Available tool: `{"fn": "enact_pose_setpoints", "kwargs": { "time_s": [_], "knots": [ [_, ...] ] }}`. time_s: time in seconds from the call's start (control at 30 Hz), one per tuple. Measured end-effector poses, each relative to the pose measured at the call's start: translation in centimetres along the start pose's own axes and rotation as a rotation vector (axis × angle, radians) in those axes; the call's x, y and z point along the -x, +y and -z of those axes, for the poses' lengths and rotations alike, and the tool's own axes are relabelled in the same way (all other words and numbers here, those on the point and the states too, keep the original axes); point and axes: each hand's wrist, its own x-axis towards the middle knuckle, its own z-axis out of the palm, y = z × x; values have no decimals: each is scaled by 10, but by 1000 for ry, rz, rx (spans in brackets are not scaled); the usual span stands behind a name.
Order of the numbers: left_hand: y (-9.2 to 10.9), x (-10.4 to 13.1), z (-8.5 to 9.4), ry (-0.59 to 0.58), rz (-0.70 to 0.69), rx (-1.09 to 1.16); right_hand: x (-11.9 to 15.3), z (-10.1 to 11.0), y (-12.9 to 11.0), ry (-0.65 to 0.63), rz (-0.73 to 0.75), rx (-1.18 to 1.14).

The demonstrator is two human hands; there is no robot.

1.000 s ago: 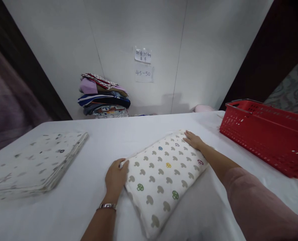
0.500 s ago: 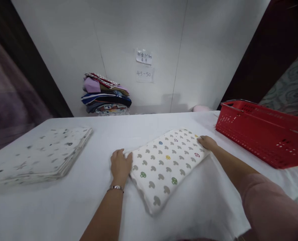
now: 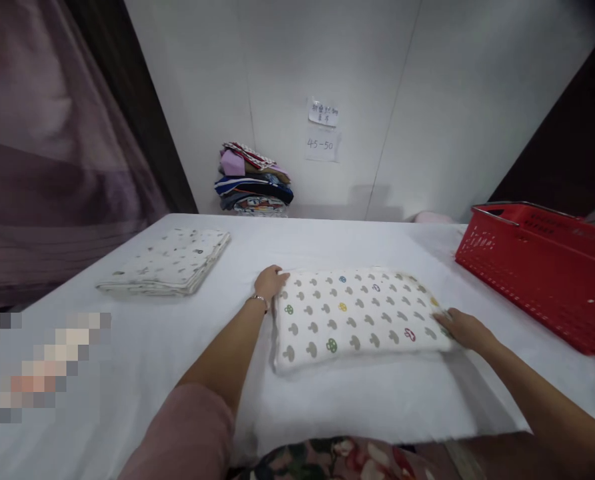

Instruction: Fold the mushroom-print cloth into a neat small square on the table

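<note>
White folded cloth [image 3: 357, 320] is on the table [image 3: 367, 400] between left hand [image 3: 270, 283], half-curled at its far left corner, and right hand [image 3: 461, 327], half-curled at its right edge, true grip unclear; probably light, soft, unbreakable, best held by both short ends, layers pinched.

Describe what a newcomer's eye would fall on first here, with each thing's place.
The red basket at the right of the white table would probably catch the eye first. Next comes the mushroom-print cloth near the middle, between left hand and right hand. A colourful pile of cloths shows beyond the table's far edge.
</note>
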Motion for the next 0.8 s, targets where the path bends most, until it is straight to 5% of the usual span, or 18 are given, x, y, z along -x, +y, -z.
{"fn": "enact_pose_setpoints", "kwargs": {
  "time_s": [0.17,0.3,0.53,0.67,0.8],
  "knots": [
    [1,12,0,55,-16,91,23,2,6,135,23,32],
    [2,44,-1,98,12,128,32,14,-44,380,445,-66],
    [5,114,-6,47,111,260,62,-2,-171,144,843,-179],
    [9,129,-5,13,126,243,64,-23,-195,23,878,-89],
    [10,121,8,59,20,299,69,-25,-197,3,854,-122]
  ]
}}
